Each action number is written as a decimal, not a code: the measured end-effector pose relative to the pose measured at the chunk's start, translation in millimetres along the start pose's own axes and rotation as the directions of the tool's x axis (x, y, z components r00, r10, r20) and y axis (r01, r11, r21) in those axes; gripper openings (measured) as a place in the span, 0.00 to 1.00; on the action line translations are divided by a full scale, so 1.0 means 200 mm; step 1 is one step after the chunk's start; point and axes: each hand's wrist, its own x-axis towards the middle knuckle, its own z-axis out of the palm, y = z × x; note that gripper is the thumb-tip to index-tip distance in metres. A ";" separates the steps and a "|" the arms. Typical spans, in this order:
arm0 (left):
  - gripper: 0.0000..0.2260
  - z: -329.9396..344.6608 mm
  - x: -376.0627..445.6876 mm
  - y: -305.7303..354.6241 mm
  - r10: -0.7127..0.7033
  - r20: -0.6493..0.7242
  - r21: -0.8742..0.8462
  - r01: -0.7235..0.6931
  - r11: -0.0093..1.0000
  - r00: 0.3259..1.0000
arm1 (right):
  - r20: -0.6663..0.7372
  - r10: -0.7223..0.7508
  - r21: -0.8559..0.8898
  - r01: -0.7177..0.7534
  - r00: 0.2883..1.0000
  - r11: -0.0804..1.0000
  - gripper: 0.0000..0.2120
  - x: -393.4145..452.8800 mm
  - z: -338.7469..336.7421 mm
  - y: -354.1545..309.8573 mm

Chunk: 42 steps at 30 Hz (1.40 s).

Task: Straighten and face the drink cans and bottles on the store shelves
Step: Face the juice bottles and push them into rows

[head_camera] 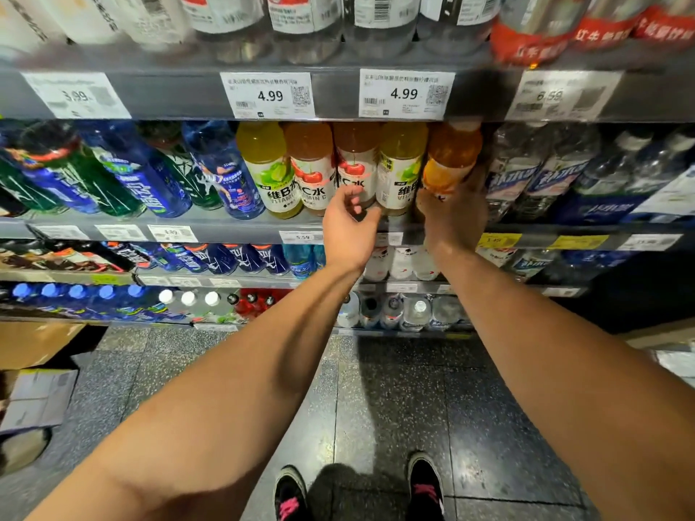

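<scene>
Your right hand (453,216) grips the lower body of an orange drink bottle (453,159) at the right end of a row of vitamin drinks on the shelf (225,229) at chest level. The bottle is tilted, its top leaning right, away from the neighbours, and it looks blurred.

Your left hand (348,229) is released, fingers loosely curved and holding nothing. Its fingertips (353,199) are in front of the foot of a cherry-label bottle (355,163); whether they touch it cannot be told.

Row order, left to right: a yellow-green bottle with a lime label (269,169), an amber cherry-label bottle (312,167), the second cherry-label bottle, another lime-label bottle (400,167), then the orange bottle. The four to the left stand close together with labels facing out.

Left of the row are blue and green sports drink bottles (143,174). Right of it are clear bottles with blue-and-white labels (541,171).

On the rail above, two price tags (269,95) read 4.99. Above that stand clear bottles (304,20) and red-wrapped packs (534,35).

Lower shelves hold more bottles, including blue-capped ones (77,291). The floor (395,389) is dark speckled tile. Your black shoes (289,494) with pink marks show at the bottom. A cardboard box (34,344) sits on the floor at the left.
</scene>
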 end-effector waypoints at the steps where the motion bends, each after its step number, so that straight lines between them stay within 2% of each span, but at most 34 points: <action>1: 0.15 -0.01 0.00 -0.01 -0.002 0.002 -0.014 0.002 1.000 1.000 | -0.005 0.003 -0.003 -0.003 1.000 1.000 0.43 0.00 0.00 0.01; 6: 0.16 -0.07 0.04 -0.01 0.045 0.038 0.035 -0.047 0.998 0.998 | -0.032 0.050 -0.100 -0.052 0.998 0.994 0.41 -0.06 0.03 0.02; 8: 0.14 -0.10 0.04 -0.01 0.062 0.002 0.038 -0.062 0.997 0.998 | -0.082 0.073 0.018 -0.072 0.994 0.997 0.33 -0.14 0.06 -0.04; 10: 0.13 -0.15 0.03 -0.02 0.095 -0.092 0.033 -0.092 0.995 0.991 | -0.052 0.040 0.143 -0.032 0.998 0.989 0.24 -0.21 0.11 -0.10; 11: 0.13 -0.18 0.03 -0.03 0.106 -0.141 0.038 -0.102 0.994 0.984 | -0.007 0.028 0.164 -0.026 1.000 0.986 0.24 -0.23 0.12 -0.12; 15: 0.16 -0.30 0.07 -0.05 0.125 -0.242 0.092 -0.105 0.990 0.962 | 0.076 0.031 0.152 -0.043 0.997 0.988 0.38 -0.25 0.18 -0.19; 21: 0.18 -0.37 0.10 -0.02 0.142 -0.289 0.127 -0.109 0.986 0.947 | 0.143 0.064 0.125 -0.082 0.988 0.989 0.44 -0.22 0.24 -0.22; 24: 0.22 -0.35 0.11 0.00 0.111 -0.233 0.093 -0.091 0.991 0.966 | 0.166 0.100 0.124 -0.121 0.981 0.985 0.46 -0.18 0.27 -0.23; 33: 0.24 -0.29 0.14 0.01 0.108 -0.224 0.081 -0.092 0.992 0.969 | 0.126 0.111 0.189 -0.133 0.986 0.973 0.43 -0.09 0.30 -0.23; 37: 0.24 -0.29 0.14 0.00 0.122 -0.227 0.098 -0.102 0.990 0.966 | 0.074 0.069 0.158 -0.080 0.995 0.984 0.41 -0.09 0.29 -0.22; 40: 0.25 -0.28 0.14 0.00 0.130 -0.240 0.087 -0.112 0.990 0.962 | 0.006 0.068 0.245 -0.067 0.998 0.967 0.35 -0.13 0.28 -0.21; 42: 0.27 -0.27 0.14 0.00 0.119 -0.226 0.064 -0.108 0.992 0.967 | -0.005 0.077 0.307 -0.072 0.997 0.949 0.37 -0.17 0.27 -0.19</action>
